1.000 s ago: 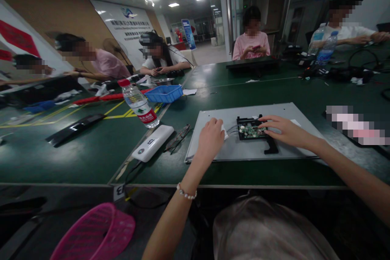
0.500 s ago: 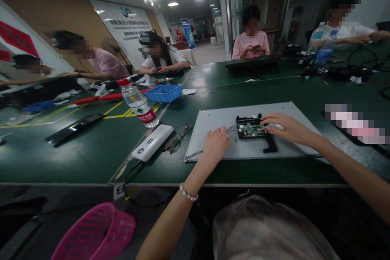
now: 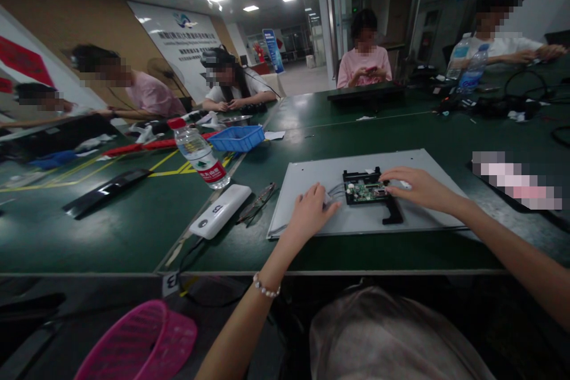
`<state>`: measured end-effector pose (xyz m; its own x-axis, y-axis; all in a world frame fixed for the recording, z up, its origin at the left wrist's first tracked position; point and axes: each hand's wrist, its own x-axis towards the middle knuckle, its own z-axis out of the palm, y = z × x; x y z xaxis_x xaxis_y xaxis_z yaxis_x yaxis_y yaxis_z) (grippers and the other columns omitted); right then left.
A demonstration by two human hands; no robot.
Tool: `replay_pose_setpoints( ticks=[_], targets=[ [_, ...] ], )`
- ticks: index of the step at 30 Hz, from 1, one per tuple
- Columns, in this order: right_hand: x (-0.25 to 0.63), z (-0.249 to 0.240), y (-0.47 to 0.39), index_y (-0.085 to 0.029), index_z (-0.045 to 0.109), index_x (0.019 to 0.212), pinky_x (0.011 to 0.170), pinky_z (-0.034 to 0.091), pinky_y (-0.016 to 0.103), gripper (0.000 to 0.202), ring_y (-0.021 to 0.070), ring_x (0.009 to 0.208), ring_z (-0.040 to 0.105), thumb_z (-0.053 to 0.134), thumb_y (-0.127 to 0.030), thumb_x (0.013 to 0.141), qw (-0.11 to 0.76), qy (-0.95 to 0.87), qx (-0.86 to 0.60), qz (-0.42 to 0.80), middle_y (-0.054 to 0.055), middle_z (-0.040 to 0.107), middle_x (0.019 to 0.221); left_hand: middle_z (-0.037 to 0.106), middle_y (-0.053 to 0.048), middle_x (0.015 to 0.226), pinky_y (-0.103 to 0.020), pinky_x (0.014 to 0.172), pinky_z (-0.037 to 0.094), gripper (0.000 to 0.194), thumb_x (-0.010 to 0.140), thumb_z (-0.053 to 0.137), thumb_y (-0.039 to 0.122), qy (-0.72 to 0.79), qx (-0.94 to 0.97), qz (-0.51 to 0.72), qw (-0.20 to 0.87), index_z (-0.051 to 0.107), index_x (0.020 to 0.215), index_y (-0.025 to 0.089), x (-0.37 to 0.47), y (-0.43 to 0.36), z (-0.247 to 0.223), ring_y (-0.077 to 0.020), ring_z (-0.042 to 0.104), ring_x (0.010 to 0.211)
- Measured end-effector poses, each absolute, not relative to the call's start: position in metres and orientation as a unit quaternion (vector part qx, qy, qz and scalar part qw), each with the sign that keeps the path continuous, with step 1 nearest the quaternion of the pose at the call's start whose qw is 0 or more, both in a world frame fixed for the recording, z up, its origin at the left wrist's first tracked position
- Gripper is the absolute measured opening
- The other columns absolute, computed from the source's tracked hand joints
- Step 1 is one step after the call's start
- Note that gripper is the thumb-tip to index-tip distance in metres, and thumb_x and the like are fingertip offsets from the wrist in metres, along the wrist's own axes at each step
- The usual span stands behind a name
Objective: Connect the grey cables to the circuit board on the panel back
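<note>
A green circuit board [image 3: 366,191] in a black frame [image 3: 392,212] rests on a light grey panel [image 3: 307,181] at the table's front edge. Thin grey wires [image 3: 337,190] run from the board's left side toward my left hand [image 3: 312,209]. That hand lies over the panel, thumb apart from the fingers, and the wires pass close to its fingertips. My right hand [image 3: 409,185] reaches in from the right, its thumb and fingers curved at the board's right edge. A small whitish item shows behind the right fingers; whether they grip anything is too small to tell.
Left of the panel are glasses [image 3: 257,205], a white power bank [image 3: 220,212], a water bottle [image 3: 202,157], a blue tray [image 3: 238,138] and a dark curved object [image 3: 107,192]. A pink basket [image 3: 178,332] sits below the edge. Several people sit around the table.
My left hand has opened from a closed, pinched shape, its thumb now spread to the right. My right hand stays at the board's right edge. The whole view has shifted slightly.
</note>
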<state>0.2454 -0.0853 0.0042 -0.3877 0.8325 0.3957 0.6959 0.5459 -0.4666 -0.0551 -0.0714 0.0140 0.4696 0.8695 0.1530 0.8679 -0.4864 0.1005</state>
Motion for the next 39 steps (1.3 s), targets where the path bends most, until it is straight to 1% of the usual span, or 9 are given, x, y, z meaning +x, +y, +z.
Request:
replay_pose_setpoints(
  ticks=[4,8,12,18,24,29,32,35,39],
  targets=[
    [0.264,0.005,-0.08,-0.022,0.066,0.11,0.081,0.052,0.038,0.034,0.0251,0.099,0.063,0.048,-0.039,0.088,0.322,-0.781,-0.522,0.115,0.007,0.067,0.112,0.04,-0.014,0.141,-0.04,0.101,0.035,0.044,0.088,0.052,0.049,0.523,0.843,0.121,-0.046,0.046,0.119,0.018,-0.054,-0.078,0.02,-0.0278,0.045,0.124],
    [0.281,-0.002,-0.076,-0.02,0.067,0.108,0.075,0.053,0.036,0.034,0.0245,0.093,0.064,0.053,-0.037,0.083,0.294,-0.759,-0.559,0.159,0.007,0.069,0.108,0.055,-0.01,0.121,-0.036,0.092,0.042,0.037,0.087,0.056,0.039,0.521,0.843,0.105,-0.079,0.048,0.117,0.019,-0.047,-0.085,0.027,-0.0251,0.052,0.112],
    [0.279,-0.008,-0.077,-0.021,0.067,0.107,0.076,0.053,0.035,0.036,0.0234,0.09,0.065,0.061,-0.038,0.076,0.264,-0.754,-0.557,0.227,0.006,0.07,0.102,0.062,-0.008,0.101,-0.032,0.076,0.045,0.015,0.088,0.05,0.021,0.5,0.859,0.035,-0.108,0.058,0.101,0.018,-0.042,-0.083,0.031,-0.0236,0.06,0.094],
    [0.263,-0.013,-0.076,-0.021,0.064,0.107,0.075,0.051,0.034,0.039,0.0204,0.08,0.065,0.064,-0.036,0.072,0.263,-0.748,-0.561,0.238,0.004,0.071,0.091,0.067,-0.01,0.077,-0.037,0.071,0.042,0.026,0.089,0.04,0.011,0.492,0.853,-0.002,-0.172,0.065,0.082,0.014,-0.044,-0.071,0.037,-0.0259,0.065,0.075],
    [0.269,-0.012,-0.075,-0.02,0.068,0.092,0.067,0.05,0.031,0.025,0.0194,0.072,0.064,0.06,-0.036,0.075,0.246,-0.744,-0.57,0.247,0.004,0.07,0.076,0.069,-0.011,0.079,-0.035,0.067,0.042,0.026,0.089,0.044,0.014,0.468,0.87,-0.015,-0.153,0.067,0.077,0.015,-0.046,-0.065,0.043,-0.026,0.066,0.076],
    [0.291,-0.017,-0.068,-0.021,0.068,0.088,0.064,0.049,0.031,0.024,0.0204,0.073,0.065,0.06,-0.038,0.074,0.256,-0.719,-0.624,0.168,0.004,0.07,0.077,0.068,-0.013,0.078,-0.036,0.073,0.042,0.025,0.086,0.043,0.008,0.494,0.847,-0.012,-0.197,0.067,0.079,0.012,-0.05,-0.056,0.046,-0.0264,0.066,0.078],
    [0.306,-0.025,-0.063,-0.021,0.068,0.087,0.065,0.048,0.031,0.025,0.0209,0.073,0.065,0.06,-0.04,0.073,0.238,-0.704,-0.655,0.137,0.004,0.07,0.079,0.069,-0.014,0.083,-0.035,0.073,0.044,0.026,0.088,0.044,0.015,0.515,0.84,-0.037,-0.166,0.068,0.082,0.011,-0.052,-0.05,0.045,-0.0271,0.067,0.081],
    [0.316,-0.029,-0.06,-0.021,0.067,0.091,0.067,0.048,0.033,0.03,0.0218,0.074,0.065,0.06,-0.044,0.073,0.221,-0.705,-0.662,0.124,0.005,0.07,0.086,0.07,-0.015,0.087,-0.035,0.073,0.046,0.033,0.092,0.044,0.033,0.529,0.836,-0.047,-0.136,0.069,0.086,0.011,-0.053,-0.047,0.046,-0.0286,0.067,0.085],
    [0.318,-0.021,-0.055,-0.019,0.066,0.099,0.07,0.049,0.035,0.037,0.0228,0.078,0.065,0.059,-0.046,0.075,0.229,-0.711,-0.656,0.104,0.008,0.068,0.098,0.069,-0.014,0.094,-0.037,0.08,0.046,0.042,0.094,0.038,0.045,0.517,0.848,-0.005,-0.117,0.067,0.096,0.013,-0.048,-0.038,0.048,-0.0279,0.065,0.091]
  ],
)
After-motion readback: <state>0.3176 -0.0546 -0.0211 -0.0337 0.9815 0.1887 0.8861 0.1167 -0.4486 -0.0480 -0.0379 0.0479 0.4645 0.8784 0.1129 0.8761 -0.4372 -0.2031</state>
